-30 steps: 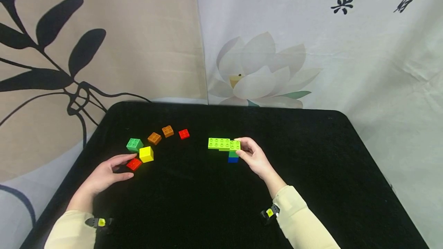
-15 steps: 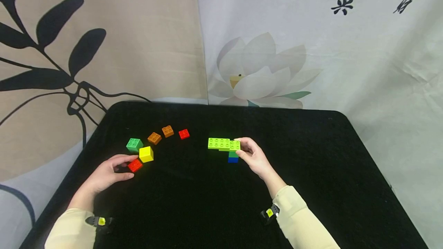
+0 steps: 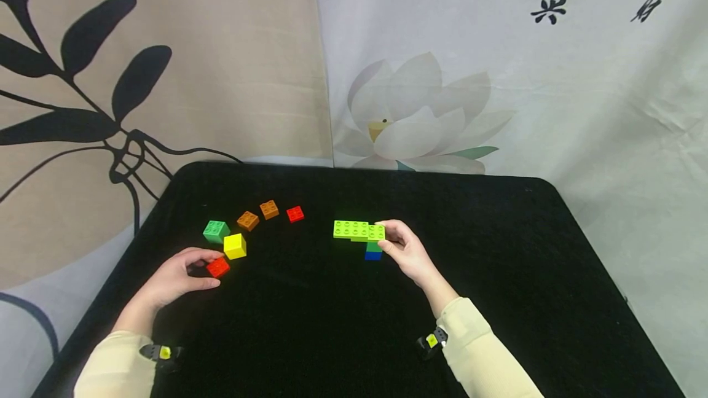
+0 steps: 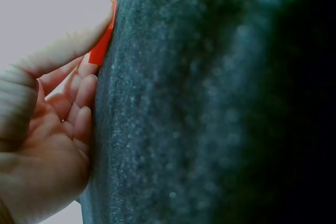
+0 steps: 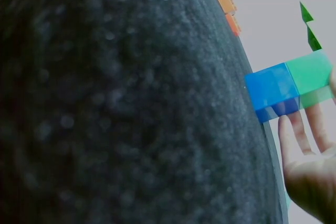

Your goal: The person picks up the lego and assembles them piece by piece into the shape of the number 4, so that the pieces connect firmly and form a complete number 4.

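Observation:
In the head view my left hand (image 3: pixel 176 280) curls its index finger and thumb about a red toy brick (image 3: pixel 218 267), index fingertip right at its far edge, thumb close along the near one. The left wrist view shows the thumb overlapping this brick. My right hand (image 3: pixel 406 253) grips the right end of a built stack of toy bricks: lime green bricks (image 3: pixel 351 230) on top, jutting left, a green brick (image 3: pixel 373 247) under them and a blue brick (image 5: pixel 274 88) lowest. The palm side hides part of the stack's right side. A yellow brick (image 3: pixel 235 246) sits beside the red one.
Behind the yellow brick stands a green brick (image 3: pixel 216 231). Two orange bricks (image 3: pixel 247 221) and another red brick (image 3: pixel 295 214) lie farther back, between the hands. The black table (image 3: pixel 310 330) ends at a printed cloth backdrop (image 3: pixel 265 78).
My left hand has moved slightly right and closer about the red brick, which has shifted a little toward the right and nearer. The right hand and its stack stay in place.

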{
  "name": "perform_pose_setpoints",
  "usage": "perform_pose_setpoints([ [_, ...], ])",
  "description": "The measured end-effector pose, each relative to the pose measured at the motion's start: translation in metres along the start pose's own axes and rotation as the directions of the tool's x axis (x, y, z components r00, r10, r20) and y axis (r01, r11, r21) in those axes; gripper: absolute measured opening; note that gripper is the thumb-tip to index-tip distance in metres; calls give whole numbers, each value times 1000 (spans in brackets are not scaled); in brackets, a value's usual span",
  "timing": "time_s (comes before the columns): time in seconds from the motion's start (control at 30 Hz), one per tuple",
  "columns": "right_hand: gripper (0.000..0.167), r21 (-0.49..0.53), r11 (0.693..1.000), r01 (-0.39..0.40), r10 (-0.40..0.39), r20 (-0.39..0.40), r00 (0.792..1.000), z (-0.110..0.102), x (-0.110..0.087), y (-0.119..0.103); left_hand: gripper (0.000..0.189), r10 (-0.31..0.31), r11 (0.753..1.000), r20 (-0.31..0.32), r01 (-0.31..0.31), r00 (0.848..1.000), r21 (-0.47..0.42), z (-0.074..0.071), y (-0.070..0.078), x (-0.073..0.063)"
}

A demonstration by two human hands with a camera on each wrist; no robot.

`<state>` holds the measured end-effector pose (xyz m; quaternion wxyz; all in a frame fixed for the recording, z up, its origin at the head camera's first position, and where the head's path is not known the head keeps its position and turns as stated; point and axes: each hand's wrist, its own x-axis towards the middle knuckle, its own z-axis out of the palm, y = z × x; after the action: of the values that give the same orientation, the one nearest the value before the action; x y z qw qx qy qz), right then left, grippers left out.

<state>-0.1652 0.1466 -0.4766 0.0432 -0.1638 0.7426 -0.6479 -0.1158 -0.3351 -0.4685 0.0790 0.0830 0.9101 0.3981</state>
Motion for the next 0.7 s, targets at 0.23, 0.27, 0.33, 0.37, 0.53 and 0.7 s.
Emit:
perform_pose_setpoints([
  [0.23, 35, -7, 1000, 16, -16, 2, 1000, -1, -1, 0, 42, -10, 1000, -2, 10, 1000, 2, 1, 3, -1],
  [0.27, 35, -8, 1000, 16, -16, 2, 1000, -1, -1, 0, 40, -5, 1000, -3, 5, 1000, 4, 1, 3, -1],
  [0.33, 35, -9, 1000, 15, -15, 1, 1000, -1, -1, 0, 37, 3, 1000, -7, -3, 1000, 9, 1, 4, -1],
  [0.37, 35, -9, 1000, 14, -14, 1, 1000, -1, -1, 0, 36, 7, 1000, -11, -7, 1000, 12, 1, 4, -1],
  [0.53, 34, -3, 1000, 4, -4, 2, 1000, -1, -1, -1, 33, 4, 1000, -32, -3, 999, 31, 0, 5, -2],
  [0.7, 34, 7, 1000, 4, -4, 12, 1000, -1, -2, -4, 35, -33, 999, -59, 34, 998, 19, -2, 5, -4],
])
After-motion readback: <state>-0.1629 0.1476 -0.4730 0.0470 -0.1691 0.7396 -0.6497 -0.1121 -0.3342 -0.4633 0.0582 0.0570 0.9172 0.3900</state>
